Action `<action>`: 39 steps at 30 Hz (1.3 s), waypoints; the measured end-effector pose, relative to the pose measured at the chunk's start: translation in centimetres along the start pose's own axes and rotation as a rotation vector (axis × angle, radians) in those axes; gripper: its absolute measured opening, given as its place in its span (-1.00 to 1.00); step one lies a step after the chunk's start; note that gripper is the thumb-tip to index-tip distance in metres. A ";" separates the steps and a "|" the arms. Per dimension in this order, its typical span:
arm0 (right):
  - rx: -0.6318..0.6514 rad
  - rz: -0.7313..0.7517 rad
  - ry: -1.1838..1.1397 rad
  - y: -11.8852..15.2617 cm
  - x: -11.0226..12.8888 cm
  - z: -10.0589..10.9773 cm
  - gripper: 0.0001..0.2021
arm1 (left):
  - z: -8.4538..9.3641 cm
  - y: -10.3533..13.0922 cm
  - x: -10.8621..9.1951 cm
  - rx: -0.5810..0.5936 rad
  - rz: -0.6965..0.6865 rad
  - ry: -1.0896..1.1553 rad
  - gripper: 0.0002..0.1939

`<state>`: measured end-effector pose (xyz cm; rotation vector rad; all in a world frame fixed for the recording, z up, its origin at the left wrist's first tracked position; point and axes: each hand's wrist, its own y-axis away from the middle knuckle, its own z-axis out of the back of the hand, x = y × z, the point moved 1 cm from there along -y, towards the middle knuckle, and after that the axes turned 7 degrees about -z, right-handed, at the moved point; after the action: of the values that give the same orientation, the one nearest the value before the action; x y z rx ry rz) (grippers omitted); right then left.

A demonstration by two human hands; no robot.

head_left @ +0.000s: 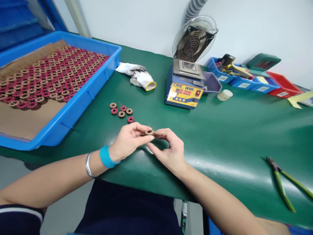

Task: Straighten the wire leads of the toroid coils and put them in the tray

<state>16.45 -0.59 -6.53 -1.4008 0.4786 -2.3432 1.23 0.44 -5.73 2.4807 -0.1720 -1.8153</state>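
Observation:
A small copper-wound ring coil (149,132) is held over the near part of the green table, with a thin wire end sticking up from it. My left hand (129,139) pinches it between thumb and fingers from the left. From the right, my right hand (170,148) has its index fingertip against the coil's edge and its thumb below; part of that grip is hidden. Just beyond my left hand lie several loose ring coils (121,114), some copper-coloured and some red. The nearest of them is a red ring coil (130,119).
At left stands a large blue tray (80,107) with rows of coils on cardboard. White gloves (140,75) lie behind. A solder pot (184,93) with lit digits and a fan (192,44) stand at the back. Green-handled cutters (278,179) lie right, parts bins (246,83) back right.

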 end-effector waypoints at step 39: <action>0.481 -0.648 -0.754 -0.5 -0.4 0.9 -0.66 | 1.8 0.3 -2.9 0.560 -0.391 -0.688 -0.58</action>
<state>17.36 -0.06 -6.24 -2.1917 -0.7922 -1.8744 -1.38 0.56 -3.54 2.1448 -0.2677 -3.1128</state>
